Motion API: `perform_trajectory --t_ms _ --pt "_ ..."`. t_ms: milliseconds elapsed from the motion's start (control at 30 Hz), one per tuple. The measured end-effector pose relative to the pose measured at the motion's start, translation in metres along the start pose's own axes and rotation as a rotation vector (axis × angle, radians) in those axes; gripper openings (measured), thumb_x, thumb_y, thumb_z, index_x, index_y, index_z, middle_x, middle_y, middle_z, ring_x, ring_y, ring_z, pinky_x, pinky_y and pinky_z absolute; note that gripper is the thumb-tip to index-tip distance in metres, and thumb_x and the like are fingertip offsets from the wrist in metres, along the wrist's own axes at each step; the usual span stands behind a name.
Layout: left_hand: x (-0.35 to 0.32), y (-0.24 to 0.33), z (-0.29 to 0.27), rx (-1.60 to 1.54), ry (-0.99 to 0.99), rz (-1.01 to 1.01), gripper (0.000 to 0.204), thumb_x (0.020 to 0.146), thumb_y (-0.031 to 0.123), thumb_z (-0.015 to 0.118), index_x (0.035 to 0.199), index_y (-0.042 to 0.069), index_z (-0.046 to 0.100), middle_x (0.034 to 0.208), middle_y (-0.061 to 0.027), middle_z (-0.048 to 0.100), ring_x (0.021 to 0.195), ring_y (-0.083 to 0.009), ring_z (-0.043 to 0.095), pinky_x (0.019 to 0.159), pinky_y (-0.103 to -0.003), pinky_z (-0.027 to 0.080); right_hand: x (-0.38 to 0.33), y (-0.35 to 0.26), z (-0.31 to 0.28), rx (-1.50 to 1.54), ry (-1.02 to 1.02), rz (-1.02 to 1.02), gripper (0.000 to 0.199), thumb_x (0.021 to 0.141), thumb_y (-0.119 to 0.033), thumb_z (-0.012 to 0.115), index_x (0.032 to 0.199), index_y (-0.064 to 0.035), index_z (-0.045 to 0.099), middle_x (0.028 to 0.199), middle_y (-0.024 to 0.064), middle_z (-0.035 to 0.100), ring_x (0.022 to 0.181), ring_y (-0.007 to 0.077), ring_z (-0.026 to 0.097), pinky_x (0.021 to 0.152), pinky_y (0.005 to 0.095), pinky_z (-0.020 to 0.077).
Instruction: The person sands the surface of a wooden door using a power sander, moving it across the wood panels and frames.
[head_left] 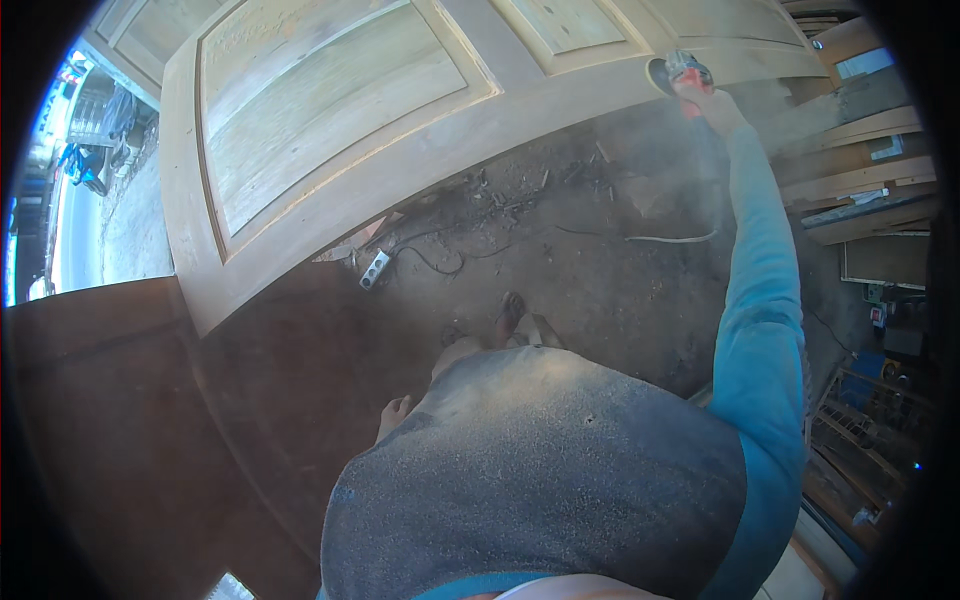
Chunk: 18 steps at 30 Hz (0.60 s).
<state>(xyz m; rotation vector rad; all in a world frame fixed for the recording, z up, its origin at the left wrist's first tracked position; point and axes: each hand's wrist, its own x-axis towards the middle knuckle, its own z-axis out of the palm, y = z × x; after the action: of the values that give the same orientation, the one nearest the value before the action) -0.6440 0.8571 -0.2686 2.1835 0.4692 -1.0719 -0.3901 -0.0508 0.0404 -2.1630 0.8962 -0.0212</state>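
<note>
A red-and-grey angle grinder [690, 75] with a round disc is gripped in my right hand [715, 108], my arm stretched far out to the right. Its disc rests at the near edge of a pale wooden panelled door [400, 165], and fine dust hangs in the air around it. My left hand [394, 416] hangs low beside my body, partly hidden by my dusty dark apron [540, 470]. Its visible fingers look loosely bent and slightly apart, and no object shows in them.
A white power strip [375, 270] with a dark cable lies on the debris-strewn floor [600, 280]. To the left is a reddish-brown panel [110, 400]. Stacked boards [865, 150] line the right side, above a metal rack [860, 430]. A pale cord [670, 239] runs below the grinder.
</note>
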Motion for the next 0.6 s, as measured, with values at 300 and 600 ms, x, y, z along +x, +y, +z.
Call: perform_trajectory --t_ms 300,600 --pt "0.072 0.147 -0.037 0.123 0.04 0.415 0.058 0.099 0.047 0.065 0.128 -0.004 0.068 0.115 -0.0231 0.075 0.109 -0.0315 0.072 0.094 -0.039 0.055 -0.145 -0.146 0.149 -0.086 -0.355 -0.379 0.055 0.084 -0.051 0.078 0.1 0.001 0.075 0.085 0.0126 0.074 0.082 0.0226 0.07 0.08 0.0362 0.0536" --pt "0.088 0.14 -0.067 -0.098 0.157 0.208 0.058 0.099 0.043 0.065 0.129 -0.006 0.067 0.122 -0.0227 0.073 0.112 -0.0315 0.07 0.096 -0.041 0.054 -0.139 -0.155 0.132 -0.132 -0.366 -0.323 0.06 0.081 -0.061 0.076 0.085 -0.0011 0.078 0.084 0.0159 0.076 0.085 0.03 0.075 0.08 0.0382 0.0552"
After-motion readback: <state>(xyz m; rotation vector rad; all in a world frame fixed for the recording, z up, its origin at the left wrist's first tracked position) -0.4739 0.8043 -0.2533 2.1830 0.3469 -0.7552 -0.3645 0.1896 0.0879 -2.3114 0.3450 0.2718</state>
